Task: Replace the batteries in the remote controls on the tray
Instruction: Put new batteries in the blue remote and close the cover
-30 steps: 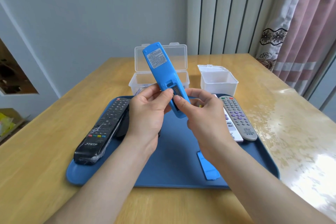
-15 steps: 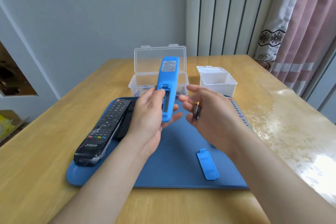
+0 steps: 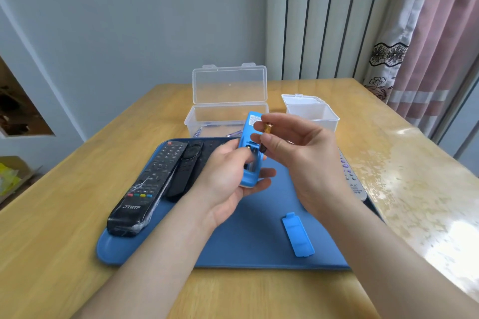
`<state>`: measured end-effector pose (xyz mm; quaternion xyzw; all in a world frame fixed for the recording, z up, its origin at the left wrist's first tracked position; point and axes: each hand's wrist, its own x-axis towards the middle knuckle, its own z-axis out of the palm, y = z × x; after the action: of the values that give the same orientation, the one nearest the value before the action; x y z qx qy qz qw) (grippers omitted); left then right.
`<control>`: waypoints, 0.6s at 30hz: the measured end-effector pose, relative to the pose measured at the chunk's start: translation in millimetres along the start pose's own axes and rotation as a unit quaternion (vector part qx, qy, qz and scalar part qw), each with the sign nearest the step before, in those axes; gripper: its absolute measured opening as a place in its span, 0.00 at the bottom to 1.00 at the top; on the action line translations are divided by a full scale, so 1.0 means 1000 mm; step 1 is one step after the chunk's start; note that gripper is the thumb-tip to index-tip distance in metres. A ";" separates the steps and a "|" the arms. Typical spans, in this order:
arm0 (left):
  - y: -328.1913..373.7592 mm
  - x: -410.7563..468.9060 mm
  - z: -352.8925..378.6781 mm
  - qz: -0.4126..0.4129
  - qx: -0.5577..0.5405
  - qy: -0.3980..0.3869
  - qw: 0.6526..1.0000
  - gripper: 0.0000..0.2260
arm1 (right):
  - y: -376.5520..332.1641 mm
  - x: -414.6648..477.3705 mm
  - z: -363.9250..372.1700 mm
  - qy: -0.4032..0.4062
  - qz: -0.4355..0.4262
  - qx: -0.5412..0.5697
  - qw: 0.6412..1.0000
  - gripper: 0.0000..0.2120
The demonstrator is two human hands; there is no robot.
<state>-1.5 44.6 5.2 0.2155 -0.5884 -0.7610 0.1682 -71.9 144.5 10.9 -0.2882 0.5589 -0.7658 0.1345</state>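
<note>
On the wooden table (image 3: pixel 77 215), the blue tray (image 3: pixel 246 241) takes the middle of the shot, w/ two clear boxes behind it: an open-lidded box (image 3: pixel 228 116) at 12 o'clock holding what look like purple batteries, and a smaller white box (image 3: pixel 313 114) at 1 o'clock, contents not visible. At 9 o'clock on the tray lies a big black remote (image 3: pixel 150 189) in plastic wrap, a slimmer black remote (image 3: pixel 185 171) just beside it. At 3 o'clock a grey remote (image 3: pixel 355 179) peeks out from behind the right forearm.

Centre stage: left hand (image 3: pixel 223 181) is wrapped round the blue remote (image 3: pixel 250 153), back side up, compartment open. Its thumb presses at a battery that sits in the bay, can't tell if it's seated or halfway out. Right hand (image 3: pixel 298 147) is just beside, at 2 o'clock, fingertips pinched on a gold-tipped battery (image 3: pixel 268 128) clear of the remote. Hands close but not touching each other.

The blue cover (image 3: pixel 298 234) lies loose on the tray at 5 o'clock.

Progress, as I read it: early. Cover's off, one cell is out in the fingers, one left in the bay. Looks like old cells coming out, prob. bound for a box. Fresh ones, cover back on, then the other remotes, which look untouched.
</note>
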 end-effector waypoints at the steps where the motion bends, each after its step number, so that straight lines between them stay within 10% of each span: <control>1: 0.000 0.000 0.000 0.004 -0.004 -0.001 1.000 0.15 | 0.000 -0.001 0.001 -0.003 -0.004 -0.004 1.000 0.11; 10: 0.003 0.003 -0.004 0.023 -0.067 -0.008 0.997 0.12 | 0.002 -0.001 0.004 0.006 -0.133 -0.128 0.983 0.12; 18: 0.003 0.003 -0.004 0.075 -0.092 0.020 0.993 0.14 | 0.017 0.000 0.005 -0.034 -0.386 -0.459 0.800 0.07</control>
<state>-1.9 39.5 6.9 0.1699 -0.5264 -0.7929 0.2556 -70.8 135.4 -3.8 -0.5340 0.6824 -0.3980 -0.3011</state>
